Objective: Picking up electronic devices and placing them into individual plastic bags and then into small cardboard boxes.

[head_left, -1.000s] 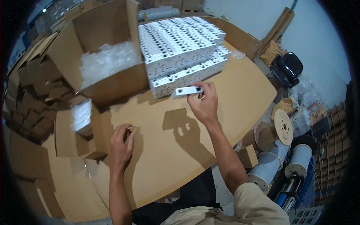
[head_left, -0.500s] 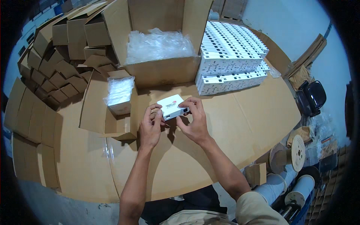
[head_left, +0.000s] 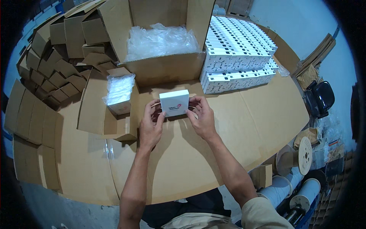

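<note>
- My left hand (head_left: 151, 124) pinches the left side of a small white box (head_left: 174, 104), thumb in front and fingers curled behind.
- My right hand (head_left: 202, 118) pinches the right side the same way.
- The white box is between my hands, tipped up so its flat front faces me, with a red mark on it. I can't tell if its bottom touches the worktop (head_left: 248, 129).
- Just left of my left hand is an open brown carton (head_left: 89, 108) with a bundle in clear wrap (head_left: 120, 91) inside.
- Behind my hands is a big carton (head_left: 167, 68) with crinkly clear plastic (head_left: 162, 42) in it.
- Right of that sits a big pile of white boxes (head_left: 240, 53).
</note>
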A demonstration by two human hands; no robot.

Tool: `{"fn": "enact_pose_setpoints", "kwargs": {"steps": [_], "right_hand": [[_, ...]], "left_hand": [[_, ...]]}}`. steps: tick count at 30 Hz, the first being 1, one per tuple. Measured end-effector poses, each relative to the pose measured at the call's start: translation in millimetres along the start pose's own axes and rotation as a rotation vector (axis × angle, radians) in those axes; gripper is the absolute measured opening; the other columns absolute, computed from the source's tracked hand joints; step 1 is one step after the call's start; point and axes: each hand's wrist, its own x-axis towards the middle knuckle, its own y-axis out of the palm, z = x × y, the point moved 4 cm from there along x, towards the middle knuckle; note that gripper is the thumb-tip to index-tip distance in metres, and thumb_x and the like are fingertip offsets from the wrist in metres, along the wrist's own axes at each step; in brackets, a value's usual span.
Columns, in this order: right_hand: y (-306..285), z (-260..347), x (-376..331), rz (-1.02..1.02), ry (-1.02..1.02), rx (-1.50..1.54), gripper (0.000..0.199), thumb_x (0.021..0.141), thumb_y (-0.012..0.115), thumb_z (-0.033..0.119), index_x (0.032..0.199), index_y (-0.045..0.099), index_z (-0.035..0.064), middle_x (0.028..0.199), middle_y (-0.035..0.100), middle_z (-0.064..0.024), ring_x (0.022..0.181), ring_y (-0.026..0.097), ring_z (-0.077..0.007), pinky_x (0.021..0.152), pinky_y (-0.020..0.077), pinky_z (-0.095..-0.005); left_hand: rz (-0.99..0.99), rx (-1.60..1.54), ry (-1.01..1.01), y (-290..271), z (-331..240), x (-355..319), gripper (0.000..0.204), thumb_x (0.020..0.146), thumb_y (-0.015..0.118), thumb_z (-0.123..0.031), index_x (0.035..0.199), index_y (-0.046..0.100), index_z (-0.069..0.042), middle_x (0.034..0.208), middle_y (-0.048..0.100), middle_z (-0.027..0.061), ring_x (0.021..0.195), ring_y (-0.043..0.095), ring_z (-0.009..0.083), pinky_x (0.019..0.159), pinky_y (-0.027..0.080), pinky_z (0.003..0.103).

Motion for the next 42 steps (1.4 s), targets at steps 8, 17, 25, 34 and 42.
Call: {"fn": "enact_pose_setpoints", "kwargs": {"steps": [8,17,25,34,42], "right_hand": [[-2.7,-2.7,2.1,0.079,0.074,-0.174,0.040,0.086,0.064,-0.012,0.120,0.048,0.0002,0.106,0.068,-0.0152,0.103,0.070,-0.0221,0.088,0.0565,-0.0343],[-1.9,3.5,-0.8,0.142,0.116,-0.272,0.041,0.085,0.064,-0.011,0.123,0.050,-0.0003,0.112,0.069,-0.0188,0.108,0.069,-0.0285,0.094,0.0553,-0.0374],[-0.6,2.2,-1.8,0.159,0.127,-0.268,0.043,0.085,0.066,-0.009,0.124,0.050,-0.0001,0.114,0.069,-0.0195,0.109,0.069,-0.0301,0.094,0.0555,-0.0383],[-8.2,-4.6,-1.2,0.143,0.142,-0.212,0.045,0.083,0.065,-0.008,0.125,0.051,0.0006,0.122,0.066,-0.0204,0.116,0.066,-0.0310,0.097,0.0547,-0.0391],[-17.0,-2.5,-6.3,0.006,-0.173,-0.781,0.038,0.070,0.060,-0.005,0.107,0.056,0.0027,0.108,0.059,-0.0167,0.106,0.056,-0.0384,0.092,0.0457,-0.0488]], "left_hand": [[0.129,0.275,0.046,-1.4,-0.5,2.2,0.034,0.094,0.059,0.004,0.126,0.049,0.001,0.116,0.069,0.0226,0.112,0.068,0.0314,0.095,0.054,0.040],[0.148,0.421,0.077,0.8,-12.8,-6.0,0.039,0.092,0.060,0.006,0.129,0.048,0.000,0.118,0.068,0.0247,0.115,0.066,0.0389,0.095,0.053,0.045],[0.146,0.406,0.063,-0.4,-7.7,-6.7,0.042,0.093,0.060,0.005,0.132,0.047,-0.001,0.119,0.067,0.0244,0.116,0.066,0.0378,0.094,0.053,0.045],[0.148,0.429,0.091,-0.9,-4.0,-8.2,0.053,0.088,0.058,0.008,0.137,0.041,-0.001,0.124,0.065,0.0234,0.118,0.064,0.0367,0.100,0.051,0.045],[-0.002,0.514,0.220,-6.6,-31.3,-13.1,0.057,0.081,0.052,0.013,0.136,0.043,0.002,0.125,0.058,0.0244,0.119,0.061,0.0380,0.102,0.051,0.045]]}}
